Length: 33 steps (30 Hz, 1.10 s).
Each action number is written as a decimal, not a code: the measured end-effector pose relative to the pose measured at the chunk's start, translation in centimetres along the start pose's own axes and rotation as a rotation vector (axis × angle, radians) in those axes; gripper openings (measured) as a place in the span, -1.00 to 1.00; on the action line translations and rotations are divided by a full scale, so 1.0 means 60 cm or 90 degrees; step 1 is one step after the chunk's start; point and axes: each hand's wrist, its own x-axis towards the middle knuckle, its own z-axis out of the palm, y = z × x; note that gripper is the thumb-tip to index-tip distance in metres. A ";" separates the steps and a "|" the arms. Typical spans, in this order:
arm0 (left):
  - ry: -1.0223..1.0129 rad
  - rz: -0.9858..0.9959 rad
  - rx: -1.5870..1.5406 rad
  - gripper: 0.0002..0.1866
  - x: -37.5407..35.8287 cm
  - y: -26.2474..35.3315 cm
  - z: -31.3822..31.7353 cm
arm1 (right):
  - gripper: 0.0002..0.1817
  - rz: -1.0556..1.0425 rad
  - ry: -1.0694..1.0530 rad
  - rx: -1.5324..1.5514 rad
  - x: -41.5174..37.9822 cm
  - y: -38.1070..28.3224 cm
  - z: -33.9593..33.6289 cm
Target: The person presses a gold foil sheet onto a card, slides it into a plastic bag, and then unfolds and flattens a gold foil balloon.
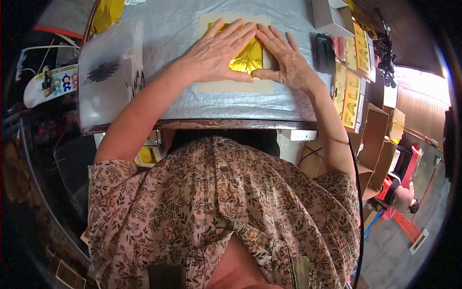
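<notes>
A shiny gold foil sheet lies on a beige board on the grey covered table. My left hand rests flat on the foil's left part, its fingers spread and pointing away from me. On the right side, my right hand lies with spread fingers over the foil's right edge and the board. The tips of both thumbs meet or nearly meet at the near edge of the foil. Neither hand grips anything. My palms and fingers hide part of the foil.
Clear plastic sheets lie at the table's left. On the right are a black case, a white box and packages marked FALL. Cardboard boxes stand beyond. Another person is at the far right.
</notes>
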 end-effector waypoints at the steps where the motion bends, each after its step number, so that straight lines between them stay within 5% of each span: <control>1: 0.005 0.004 0.002 0.24 -0.001 0.002 -0.001 | 0.03 0.011 0.034 0.047 -0.005 -0.002 -0.003; 3: -0.024 -0.010 -0.013 0.20 0.000 0.001 -0.003 | -0.02 0.020 0.072 0.084 -0.010 -0.015 -0.018; 5: -0.017 -0.014 -0.010 0.20 0.000 -0.001 -0.002 | -0.33 0.337 0.127 0.367 -0.016 -0.043 -0.031; 12: 0.033 -0.005 0.010 0.24 -0.001 0.001 0.006 | -0.67 0.390 0.217 0.090 0.029 -0.084 -0.008; 18: 0.070 -0.012 -0.014 0.28 0.000 -0.002 0.023 | -0.73 0.472 0.104 0.101 0.052 -0.052 -0.022; 22: -0.028 -0.039 -0.004 0.26 0.002 0.007 -0.008 | -0.65 0.496 0.072 0.276 0.046 -0.035 -0.018; 27: 0.101 -0.011 -0.058 0.30 0.000 -0.003 0.026 | -0.64 0.570 0.026 0.584 0.032 -0.024 -0.045; 33: 0.084 -0.020 -0.048 0.32 0.002 -0.008 0.023 | -0.72 0.554 0.004 0.607 0.042 -0.045 -0.046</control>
